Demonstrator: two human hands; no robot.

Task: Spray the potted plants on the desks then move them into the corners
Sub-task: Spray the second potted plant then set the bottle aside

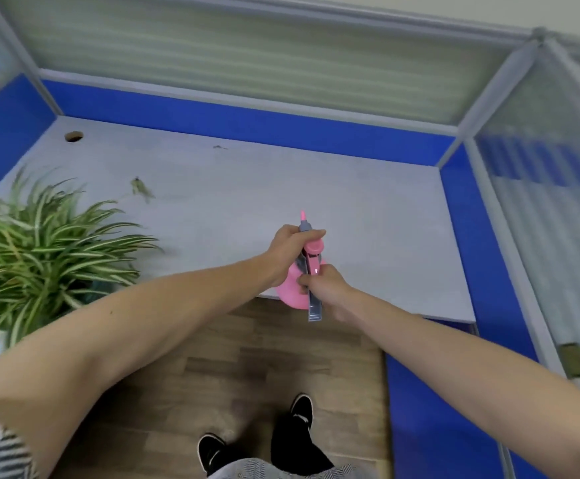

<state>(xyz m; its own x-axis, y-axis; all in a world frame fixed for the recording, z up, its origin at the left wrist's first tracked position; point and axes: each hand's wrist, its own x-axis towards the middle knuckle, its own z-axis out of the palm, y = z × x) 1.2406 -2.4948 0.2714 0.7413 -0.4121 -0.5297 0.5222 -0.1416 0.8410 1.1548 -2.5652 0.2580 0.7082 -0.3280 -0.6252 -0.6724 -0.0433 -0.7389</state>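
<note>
A pink spray bottle with a grey nozzle is held over the front edge of the grey desk. My left hand wraps around its neck and head from the left. My right hand grips the grey trigger and the bottle from the right. The nozzle points away from me, toward the back of the desk. A potted plant with long striped green leaves sits at the desk's front left; its pot is hidden under the leaves.
Blue partition panels with frosted glass above wall the desk at back, left and right. A cable hole sits in the far left corner. Loose leaf bits lie on the desk. Below are the wooden floor and my feet.
</note>
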